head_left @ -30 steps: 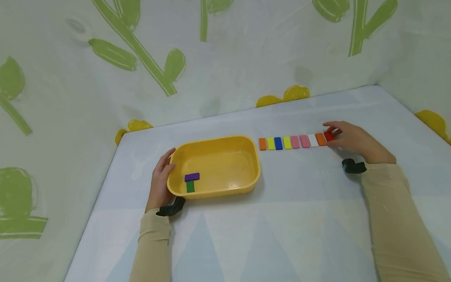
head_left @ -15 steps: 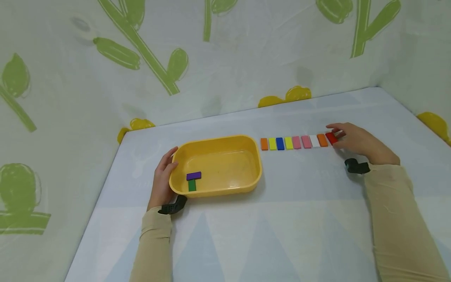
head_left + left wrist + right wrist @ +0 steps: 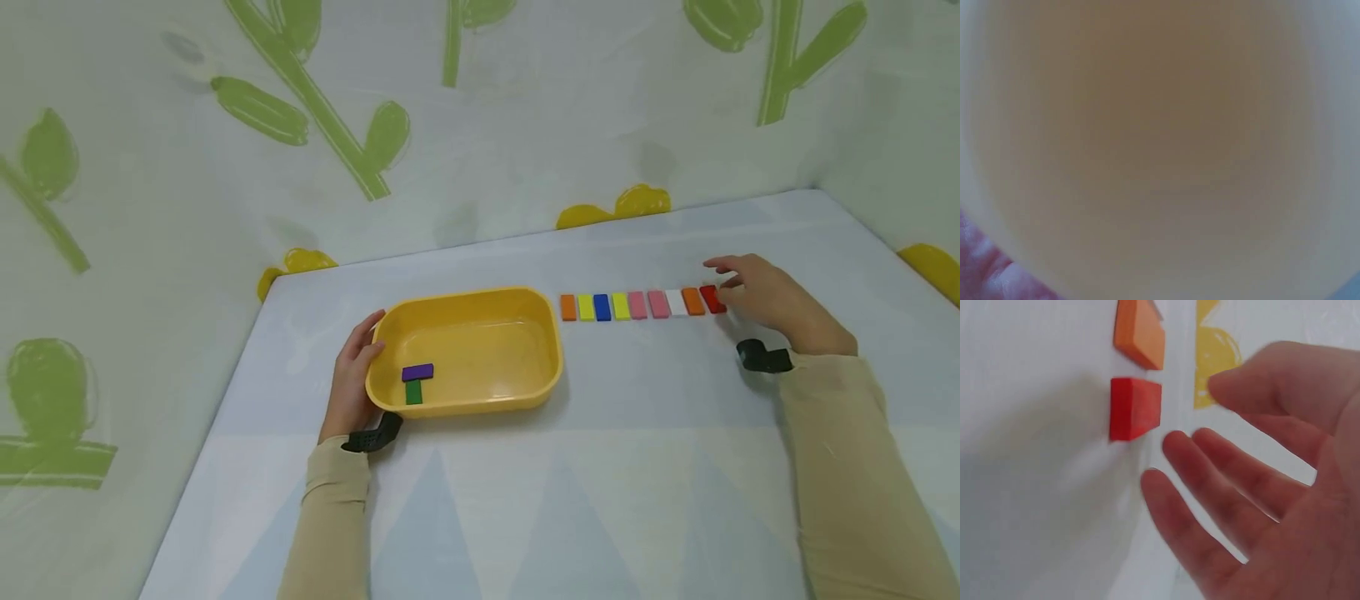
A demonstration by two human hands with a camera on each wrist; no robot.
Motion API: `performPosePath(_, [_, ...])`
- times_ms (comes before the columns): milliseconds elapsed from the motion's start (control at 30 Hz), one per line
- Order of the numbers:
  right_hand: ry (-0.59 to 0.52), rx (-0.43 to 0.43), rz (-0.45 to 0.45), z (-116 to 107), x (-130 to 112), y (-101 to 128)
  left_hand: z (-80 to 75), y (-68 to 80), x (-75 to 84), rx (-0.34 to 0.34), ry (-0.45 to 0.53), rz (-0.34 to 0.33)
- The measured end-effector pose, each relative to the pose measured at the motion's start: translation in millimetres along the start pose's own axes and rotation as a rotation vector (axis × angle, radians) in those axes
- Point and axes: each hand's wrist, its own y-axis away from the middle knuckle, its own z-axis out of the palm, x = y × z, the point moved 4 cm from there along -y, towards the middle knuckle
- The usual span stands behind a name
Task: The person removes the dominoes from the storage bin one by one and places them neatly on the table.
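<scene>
My left hand (image 3: 352, 375) grips the left end of a yellow plastic basin (image 3: 540, 392), thumb at the rim and fingers along the outer wall. Inside lie a purple block (image 3: 417, 372) and a green block (image 3: 414, 392). My right hand (image 3: 772, 300) is just right of a red block (image 3: 712, 299), the last in a row of flat blocks. In the right wrist view, the relaxed fingers and thumb stand apart from the red block (image 3: 1135, 409), holding nothing. A blurred tan surface fills most of the left wrist view.
Left of the red block run an orange block (image 3: 693, 302), a white block (image 3: 677, 302), then pink, yellow, blue and orange ones, up to the basin's right side. A wall (image 3: 480, 142) with green plant drawings rises behind the pale table (image 3: 630, 500).
My right hand has let go of the red block and drawn slightly away from it. The red block sits angled beside the orange one. The whole head view has shifted slightly; my left hand stays on the basin.
</scene>
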Motion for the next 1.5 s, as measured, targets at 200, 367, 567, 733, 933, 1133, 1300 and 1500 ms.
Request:
performPosePath(200, [0.029, 0.101, -0.059, -1, -19, 4, 1.4, -1.0, 0.1, 0.002, 0.011, -0.013])
performPosePath(367, [0.021, 0.128, -0.131, 1, -42, 6, 0.3, 0.0, -0.6, 0.018, -0.014, -0.025])
performPosePath(567, [0.002, 0.177, -0.246, 4, -72, 11, 0.0, -2.1, -1.3, 0.022, -0.024, -0.02])
performPosePath(733, [0.0, 0.199, -0.326, 11, -98, 16, -2.1, -2.9, -3.8, 0.024, -0.024, -0.016])
performPosePath(933, [0.001, 0.207, -0.434, 21, -130, 23, -1.5, -1.9, -3.0, 0.019, -0.001, -0.017])
performPosePath(1133, [0.002, 0.235, -0.693, 39, -173, 36, -2.5, -1.6, 0.2, 0.023, 0.015, -0.006])
performPosePath(1300, [0.026, 0.206, -0.831, 53, -205, 43, -0.5, -1.9, -0.6, 0.008, 0.042, -0.008])
performPosePath(1500, [0.072, 0.114, -0.911, 63, -240, 47, -0.8, -2.0, -0.2, 0.004, 0.017, 0.006])
